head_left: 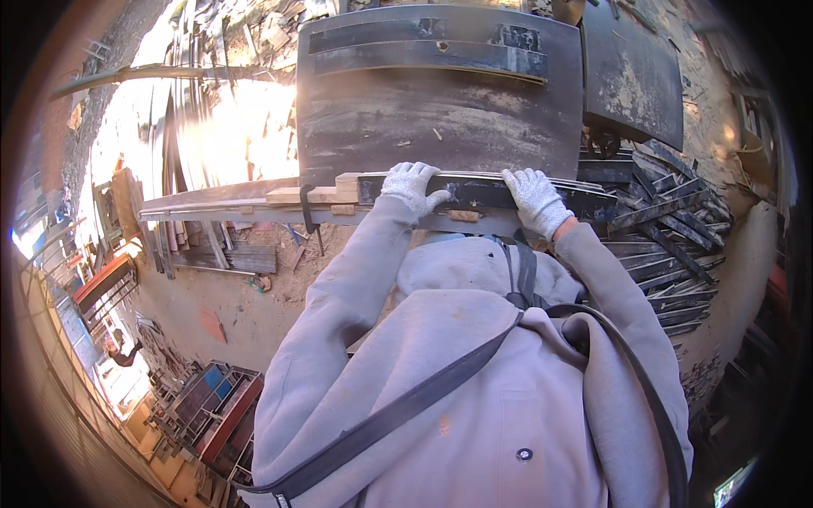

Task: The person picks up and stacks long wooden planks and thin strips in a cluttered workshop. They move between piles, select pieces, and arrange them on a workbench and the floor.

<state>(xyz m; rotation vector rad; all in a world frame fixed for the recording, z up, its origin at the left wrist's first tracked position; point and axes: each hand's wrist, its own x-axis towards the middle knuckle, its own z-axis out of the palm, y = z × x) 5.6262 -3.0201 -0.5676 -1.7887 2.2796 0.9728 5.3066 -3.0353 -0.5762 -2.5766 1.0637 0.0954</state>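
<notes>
A long, narrow dark wooden board (pixel 483 193) lies along the near edge of a dark, dusty worktable (pixel 364 118). My left hand (pixel 411 188), in a pale grey knit glove, is closed over the board near its left end, thumb stretched to the right. Farther right, my right hand (pixel 535 201) is gloved alike and grips the board's upper edge with its fingers. Just left of the board sits a stepped light wood block (pixel 326 194) on a long rail (pixel 220 203). A dark clamp (pixel 308 210) hangs on that rail.
Dark strips (pixel 423 49) lie across the worktable's far side. A second dark table (pixel 633 80) adjoins on the right, with a heap of dark boards (pixel 669 220) below it. At left are scattered planks (pixel 224 254) and a red-edged metal rack (pixel 224 415).
</notes>
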